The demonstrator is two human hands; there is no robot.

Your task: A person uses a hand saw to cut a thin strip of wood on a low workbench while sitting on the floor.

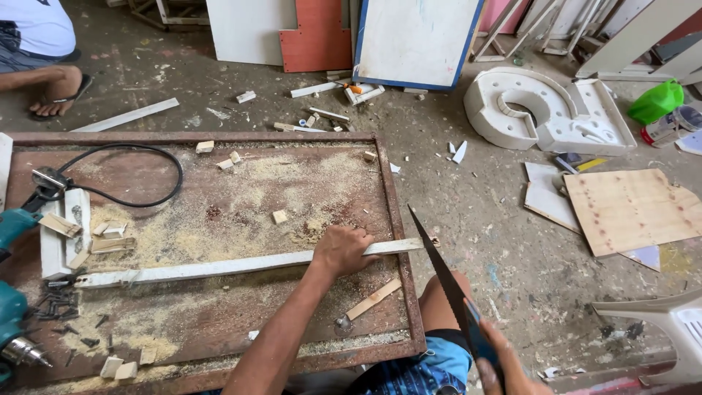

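Drill, far left: teal power drill (pixel 13 322) with steel chuck lies beside scattered dark screws (pixel 62 311); its black cable (pixel 139 172) loops over the top.
Bench: rusted brown metal-framed work table (pixel 219 307), rough, dusted with pale sawdust and small wood offcuts (pixel 110 234).
Workpiece: long thin white-painted wooden strip (pixel 219 267) lies flat across the bench, its right end projecting just past the rim.
My left hand (pixel 342 251): palm and fingers pressed down on the strip near its right end, pinning rather than wrapping it.
Saw: dark narrow-bladed handsaw (pixel 439 271) rests its edge on the strip's overhanging tip.
My right hand (pixel 501 362): closed firmly round the blue saw handle, low by my knee.
Risk, judged: the blade stands near my left fingers; a skip on the painted surface could reach them.
Risk, judged: sawdust beneath the strip may let it slide; a thin strip may splinter.
Floor, right: pale plywood sheet (pixel 629 208), white foam block (pixel 541 110).
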